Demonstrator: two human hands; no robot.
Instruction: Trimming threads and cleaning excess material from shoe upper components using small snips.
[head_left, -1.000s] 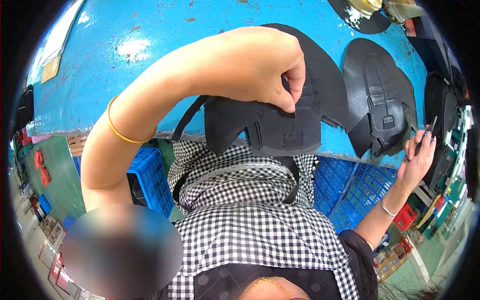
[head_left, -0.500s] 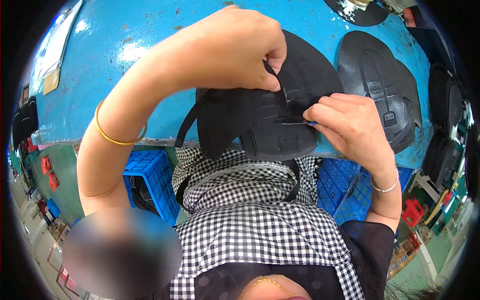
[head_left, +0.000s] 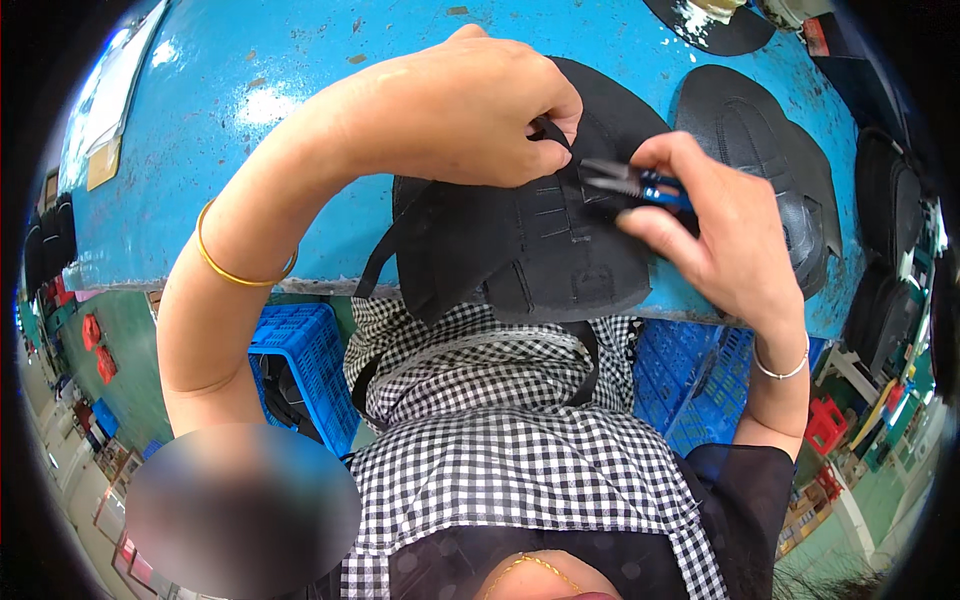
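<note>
The left hand's (head_left: 480,115) grip was closed, thumb and forefinger pinching a narrow black strip (head_left: 551,131) over a broad black fabric piece (head_left: 550,265). The right hand's (head_left: 730,215) grip held blue-handled snips (head_left: 612,180), blurred, their 2 blades apart and pointing at the strip. The fabric piece lay flat on the blue table (head_left: 310,70) at its near edge, stitched lines across its middle and a black strap (head_left: 377,258) hanging at its left. Near it on the right lay a shiny black piece (head_left: 715,110), partly behind the right hand. Farther off, at the table's far right, sat a black piece with white specks (head_left: 712,32). Below the table edge, a blue basket (head_left: 300,325) stood left of a checked apron (head_left: 500,440), with blue crates (head_left: 680,370) on the right.
</note>
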